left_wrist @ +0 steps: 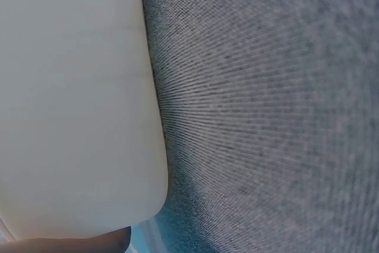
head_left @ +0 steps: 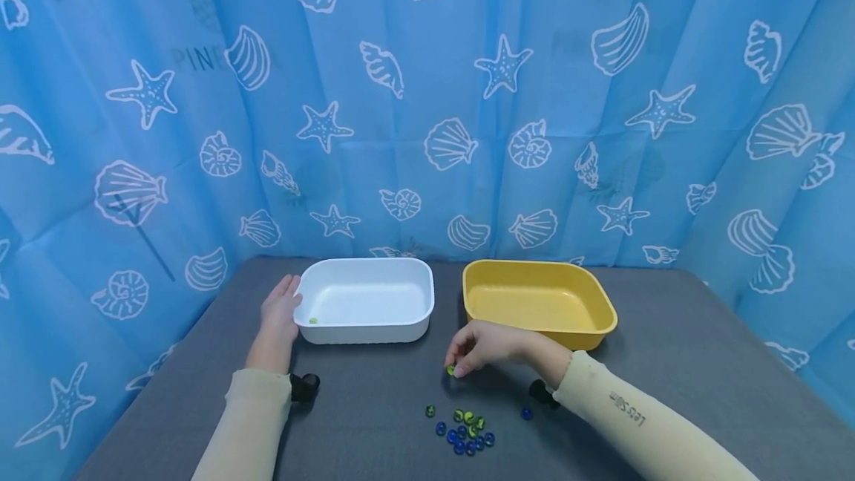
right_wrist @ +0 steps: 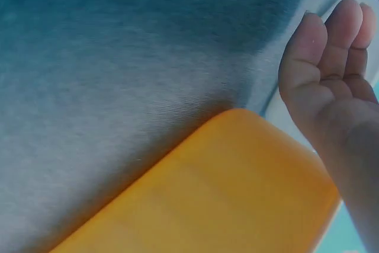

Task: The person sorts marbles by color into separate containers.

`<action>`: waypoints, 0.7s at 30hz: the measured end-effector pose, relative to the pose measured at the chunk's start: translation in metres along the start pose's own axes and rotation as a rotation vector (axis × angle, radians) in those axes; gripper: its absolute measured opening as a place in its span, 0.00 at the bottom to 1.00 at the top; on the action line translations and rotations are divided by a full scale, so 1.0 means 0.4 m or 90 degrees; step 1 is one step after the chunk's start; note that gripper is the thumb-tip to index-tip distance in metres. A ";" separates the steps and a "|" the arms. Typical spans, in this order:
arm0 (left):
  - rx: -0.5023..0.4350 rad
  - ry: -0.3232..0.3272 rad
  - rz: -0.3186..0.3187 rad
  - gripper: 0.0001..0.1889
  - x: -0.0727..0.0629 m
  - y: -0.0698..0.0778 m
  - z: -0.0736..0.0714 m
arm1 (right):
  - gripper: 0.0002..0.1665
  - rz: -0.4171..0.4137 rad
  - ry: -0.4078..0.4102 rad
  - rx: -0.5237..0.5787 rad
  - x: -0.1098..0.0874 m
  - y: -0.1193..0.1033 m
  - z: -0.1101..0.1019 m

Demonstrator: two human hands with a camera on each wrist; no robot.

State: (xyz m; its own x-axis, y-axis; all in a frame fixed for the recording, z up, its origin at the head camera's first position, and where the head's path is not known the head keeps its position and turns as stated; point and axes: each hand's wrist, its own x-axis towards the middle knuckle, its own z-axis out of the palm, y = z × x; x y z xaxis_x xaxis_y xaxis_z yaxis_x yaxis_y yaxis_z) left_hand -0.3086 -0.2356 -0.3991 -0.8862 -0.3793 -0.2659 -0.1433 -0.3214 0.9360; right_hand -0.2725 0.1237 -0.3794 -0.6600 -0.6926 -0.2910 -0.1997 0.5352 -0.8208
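Note:
My right hand (head_left: 484, 347) pinches a yellow-green marble (head_left: 450, 370) between thumb and fingertips, low over the table in front of the yellow basin (head_left: 541, 329). In the right wrist view the marble is hidden behind the fingers (right_wrist: 340, 28). My left hand (head_left: 279, 312) rests along the left side of the white basin (head_left: 374, 334), fingers fairly straight and thumb near the rim. One small green marble (head_left: 313, 321) lies inside that basin, at its front left corner. The left wrist view shows the basin's outer wall (left_wrist: 77, 99) close up, with a finger (left_wrist: 89, 242) at its far end.
A loose group of blue marbles (head_left: 459, 448) and yellow-green marbles (head_left: 469, 417) lies on the grey cloth (head_left: 374, 414) between the arms. A single blue marble (head_left: 526, 413) sits apart, near the right wrist. Behind the basins hangs a blue seashell curtain (head_left: 401, 117).

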 end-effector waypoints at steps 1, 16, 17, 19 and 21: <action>-0.001 0.000 0.000 0.29 0.000 0.001 0.000 | 0.06 0.001 0.005 0.003 0.002 -0.003 -0.002; 0.002 0.011 0.003 0.29 0.002 -0.004 0.000 | 0.09 0.067 0.135 0.095 0.030 -0.084 -0.045; 0.003 0.012 0.002 0.29 0.003 -0.005 0.000 | 0.09 0.068 0.141 0.106 0.033 -0.089 -0.048; 0.006 0.014 0.001 0.29 0.003 -0.005 0.001 | 0.08 0.070 0.151 0.121 0.039 -0.098 -0.054; 0.007 0.016 0.000 0.29 0.003 -0.004 0.002 | 0.09 0.063 0.158 0.132 0.047 -0.105 -0.060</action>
State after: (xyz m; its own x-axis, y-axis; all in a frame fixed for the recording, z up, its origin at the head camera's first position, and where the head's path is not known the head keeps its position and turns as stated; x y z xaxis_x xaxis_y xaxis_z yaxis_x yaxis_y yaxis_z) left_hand -0.3096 -0.2348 -0.4006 -0.8751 -0.4004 -0.2719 -0.1488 -0.3120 0.9384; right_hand -0.2939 0.0998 -0.3385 -0.8303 -0.4892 -0.2671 0.0093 0.4670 -0.8842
